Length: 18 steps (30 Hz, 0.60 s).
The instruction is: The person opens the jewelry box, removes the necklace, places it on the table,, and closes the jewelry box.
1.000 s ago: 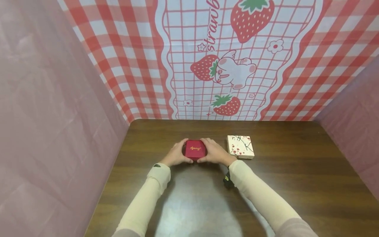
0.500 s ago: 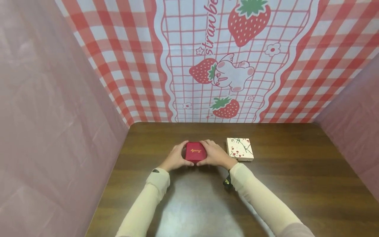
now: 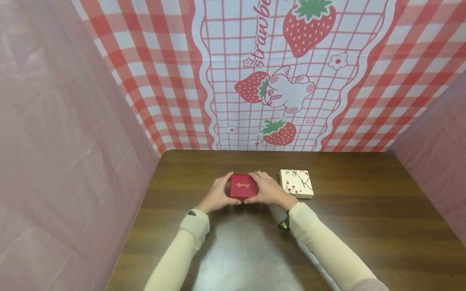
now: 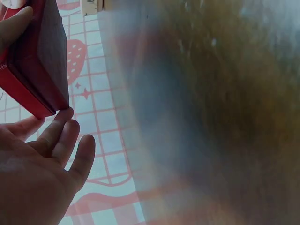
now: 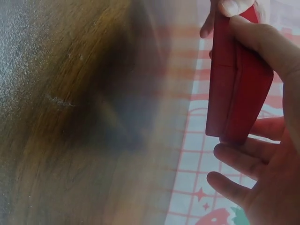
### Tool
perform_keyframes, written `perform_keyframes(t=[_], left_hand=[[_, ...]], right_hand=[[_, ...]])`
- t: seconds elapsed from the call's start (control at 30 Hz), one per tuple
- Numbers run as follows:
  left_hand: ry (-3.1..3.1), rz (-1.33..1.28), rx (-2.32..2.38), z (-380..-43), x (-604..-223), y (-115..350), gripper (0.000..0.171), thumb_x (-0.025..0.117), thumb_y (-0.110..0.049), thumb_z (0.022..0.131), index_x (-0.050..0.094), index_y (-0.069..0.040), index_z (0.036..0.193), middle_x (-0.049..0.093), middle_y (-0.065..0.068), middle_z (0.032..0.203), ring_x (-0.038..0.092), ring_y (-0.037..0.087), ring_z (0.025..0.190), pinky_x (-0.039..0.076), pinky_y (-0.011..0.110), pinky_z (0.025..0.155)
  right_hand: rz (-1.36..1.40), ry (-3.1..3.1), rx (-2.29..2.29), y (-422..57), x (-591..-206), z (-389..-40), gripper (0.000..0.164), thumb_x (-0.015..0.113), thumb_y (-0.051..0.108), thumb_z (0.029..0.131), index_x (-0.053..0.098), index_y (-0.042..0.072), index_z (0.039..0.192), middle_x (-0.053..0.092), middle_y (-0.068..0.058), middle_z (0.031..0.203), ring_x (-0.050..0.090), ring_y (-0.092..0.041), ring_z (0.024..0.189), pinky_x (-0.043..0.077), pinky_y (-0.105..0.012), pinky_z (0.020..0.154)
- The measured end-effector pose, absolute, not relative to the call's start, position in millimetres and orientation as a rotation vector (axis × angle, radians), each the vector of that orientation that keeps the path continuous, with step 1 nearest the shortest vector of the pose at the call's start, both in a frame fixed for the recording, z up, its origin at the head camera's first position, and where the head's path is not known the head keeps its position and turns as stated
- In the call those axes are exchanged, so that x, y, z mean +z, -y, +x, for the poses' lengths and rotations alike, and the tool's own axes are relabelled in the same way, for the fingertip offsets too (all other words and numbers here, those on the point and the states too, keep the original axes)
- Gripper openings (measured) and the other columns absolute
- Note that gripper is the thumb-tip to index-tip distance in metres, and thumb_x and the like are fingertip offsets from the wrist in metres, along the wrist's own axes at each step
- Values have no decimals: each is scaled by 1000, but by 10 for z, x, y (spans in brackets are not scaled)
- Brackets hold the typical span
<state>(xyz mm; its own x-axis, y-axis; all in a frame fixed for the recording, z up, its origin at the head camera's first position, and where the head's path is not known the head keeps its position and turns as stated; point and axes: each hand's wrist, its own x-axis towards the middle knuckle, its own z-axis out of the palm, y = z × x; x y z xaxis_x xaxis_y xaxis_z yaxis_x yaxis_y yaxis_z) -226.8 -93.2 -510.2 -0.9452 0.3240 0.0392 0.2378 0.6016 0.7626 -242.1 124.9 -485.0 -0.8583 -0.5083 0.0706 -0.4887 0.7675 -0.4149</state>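
Note:
A small red box (image 3: 243, 186) with gold script on its lid sits between both hands near the middle of the table. My left hand (image 3: 220, 193) grips its left side, thumb on the near face and fingers toward the far side. From the right, my right hand (image 3: 268, 189) holds it the same way. The left wrist view shows the box's (image 4: 50, 61) dark underside facing the table, apart from it. A seam runs along the red box (image 5: 234, 79) in the right wrist view. To the right of the right hand lies a cream box (image 3: 296, 184) with red blossoms and dark branches.
The brown wooden table (image 3: 356, 226) reflects light near its front. A strawberry-print checked cloth (image 3: 276, 81) hangs along the back edge. Pink cloth walls (image 3: 73, 161) stand at left and right. A dark band (image 3: 284, 224) is on the right wrist.
Both hands keep hold of the red box, which has shifted slightly to the right. The right wrist has moved a little right as well. The cream box stays in place.

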Motion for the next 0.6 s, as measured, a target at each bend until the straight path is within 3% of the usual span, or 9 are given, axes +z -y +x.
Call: perform_keyframes(t=[0.6], left_hand=[[-2684,494,1326,-2088,-5068,879,108,88,-33,70,23,-14,155,43,14,147,36,30,135,37,55,110]], right_hand=[[-888,-2946,-747,-1363,-4774,-2270,96,85,53,61,52,1,134,60,-15,124,55,-28,110,51,-47,93]])
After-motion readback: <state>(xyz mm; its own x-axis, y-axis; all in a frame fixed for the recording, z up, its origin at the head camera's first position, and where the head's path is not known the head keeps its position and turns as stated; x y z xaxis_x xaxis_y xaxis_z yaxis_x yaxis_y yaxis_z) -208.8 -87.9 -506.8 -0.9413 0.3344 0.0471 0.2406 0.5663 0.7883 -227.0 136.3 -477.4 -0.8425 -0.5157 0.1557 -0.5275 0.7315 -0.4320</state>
